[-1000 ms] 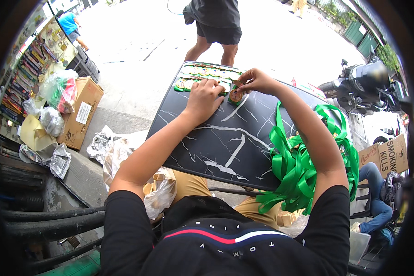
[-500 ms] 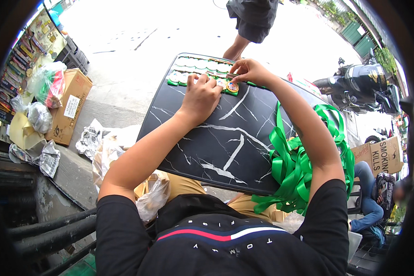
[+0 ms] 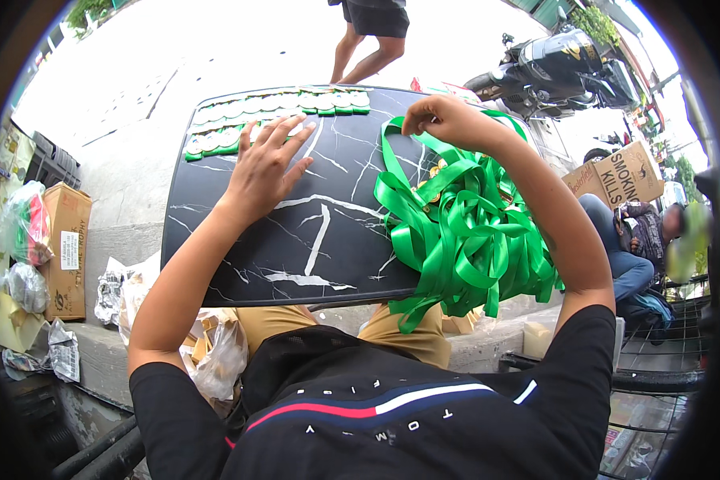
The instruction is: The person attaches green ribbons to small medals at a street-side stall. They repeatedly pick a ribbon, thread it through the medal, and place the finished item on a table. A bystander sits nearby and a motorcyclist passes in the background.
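Note:
My left hand (image 3: 270, 164) is spread flat, palm down, at the near right end of the lower row of medals (image 3: 216, 141), whose green ribbons are folded up. Further back on the table lies another overlapping row of round medals (image 3: 268, 104) on green ribbon. Over the top of a large heap of green ribbons (image 3: 476, 232) hangs my right hand (image 3: 448, 122), its fingers curled downward. Whether anything is between those fingers is hidden. Some gold medals (image 3: 432, 184) show among the loose ribbon loops.
The black marble-patterned table (image 3: 328, 240) has ribbons hanging over its near right edge. A person's bare legs (image 3: 368, 52) are beyond it. A motorcycle (image 3: 560, 68) and a seated person (image 3: 632, 240) are at right; cardboard boxes (image 3: 66, 248) and plastic bags stand at left.
My view has shifted rightward. My right hand has left the medal rows and moved to the ribbon heap. My left hand has opened from its curled grip on the medals. The person beyond has stepped away.

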Demonstrator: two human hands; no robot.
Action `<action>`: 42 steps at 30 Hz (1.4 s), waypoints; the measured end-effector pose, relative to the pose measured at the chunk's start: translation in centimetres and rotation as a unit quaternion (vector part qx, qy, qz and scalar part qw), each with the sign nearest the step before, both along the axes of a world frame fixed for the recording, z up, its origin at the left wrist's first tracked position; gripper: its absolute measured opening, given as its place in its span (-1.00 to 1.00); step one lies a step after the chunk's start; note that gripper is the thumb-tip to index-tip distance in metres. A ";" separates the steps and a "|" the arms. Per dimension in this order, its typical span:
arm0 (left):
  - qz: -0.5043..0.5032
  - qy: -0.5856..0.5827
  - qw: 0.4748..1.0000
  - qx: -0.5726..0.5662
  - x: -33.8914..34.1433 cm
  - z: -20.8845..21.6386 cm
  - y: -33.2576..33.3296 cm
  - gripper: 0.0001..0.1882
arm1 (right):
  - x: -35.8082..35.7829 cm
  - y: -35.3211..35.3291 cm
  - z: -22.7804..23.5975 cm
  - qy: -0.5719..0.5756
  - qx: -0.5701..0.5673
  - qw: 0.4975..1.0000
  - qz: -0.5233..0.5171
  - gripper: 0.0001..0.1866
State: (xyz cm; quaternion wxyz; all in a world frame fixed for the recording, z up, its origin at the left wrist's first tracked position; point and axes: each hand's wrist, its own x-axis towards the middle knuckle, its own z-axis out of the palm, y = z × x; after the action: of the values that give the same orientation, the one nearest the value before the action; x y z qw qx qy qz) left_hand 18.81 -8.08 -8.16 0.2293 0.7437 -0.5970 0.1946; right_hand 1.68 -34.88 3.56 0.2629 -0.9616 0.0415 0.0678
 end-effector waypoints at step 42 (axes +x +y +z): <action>-0.362 0.592 0.709 0.124 -12.6 17.8 -0.3 -0.65 | -20.5 5.8 12.5 -0.548 0.210 0.805 -0.092 -0.77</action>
State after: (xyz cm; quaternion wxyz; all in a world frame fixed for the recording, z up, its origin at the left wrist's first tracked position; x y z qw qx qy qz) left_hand 6.21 -8.40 9.63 0.4947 0.4547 -0.5812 -0.4590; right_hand -18.79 -29.12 16.05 0.4427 -0.7518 -0.0368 -0.4873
